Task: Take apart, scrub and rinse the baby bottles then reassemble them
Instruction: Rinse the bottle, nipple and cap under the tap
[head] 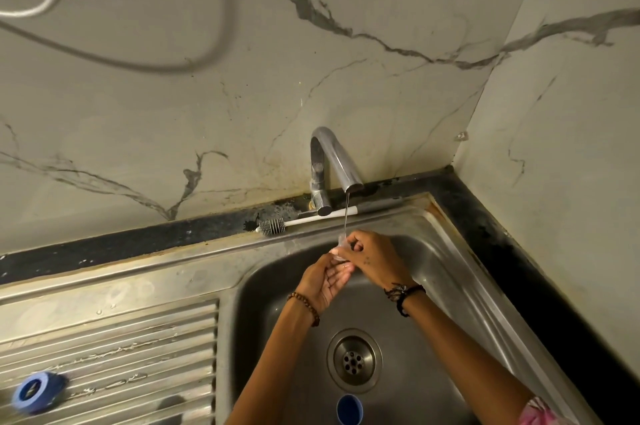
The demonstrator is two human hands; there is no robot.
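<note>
Mid-frame, right hand (372,256) pinches a clear teat (341,242) under the tap (334,161) stream; left hand (325,281) cupped beneath, fingers relaxed. Blue parts lower left (36,391) and bottom centre (349,409) lie apart: rinsing underway, reassembly outstanding.

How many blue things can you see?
2. One blue ring lies on the ribbed drainboard at the lower left. One blue cup-like part sits in the sink at the bottom edge. More may be hidden out of view.
</note>
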